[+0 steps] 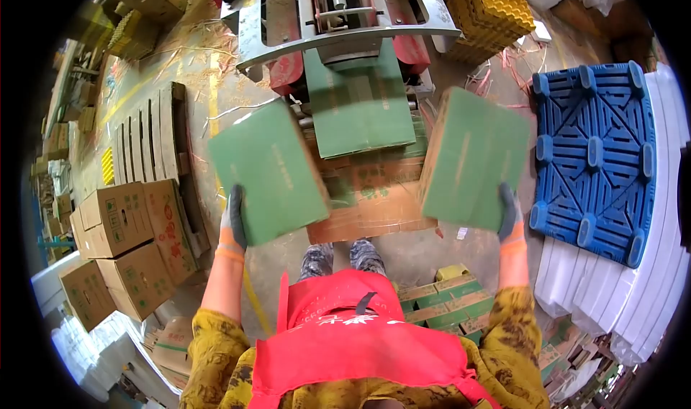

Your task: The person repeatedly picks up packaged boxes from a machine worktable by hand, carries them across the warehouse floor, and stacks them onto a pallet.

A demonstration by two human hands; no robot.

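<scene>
My left hand (235,216), in a grey glove with an orange cuff, presses the outer side of a green box (270,171). On the other side my right hand (509,211), gloved alike, is against the outer side of a second green box (475,164). Both boxes are tilted and slightly blurred, and their inner sides are hidden near the stack. Between them a third green box (360,103) lies under the front of a metal machine (345,31). Below it is a brown carton (367,211) with green print.
A blue plastic pallet (594,157) stands at the right beside white wrapped stacks (576,276). Brown cartons (115,222) and a wooden pallet (147,139) are at the left. Yellow trays (493,13) stand behind at the right. Flattened green-and-brown cartons (446,301) lie low right.
</scene>
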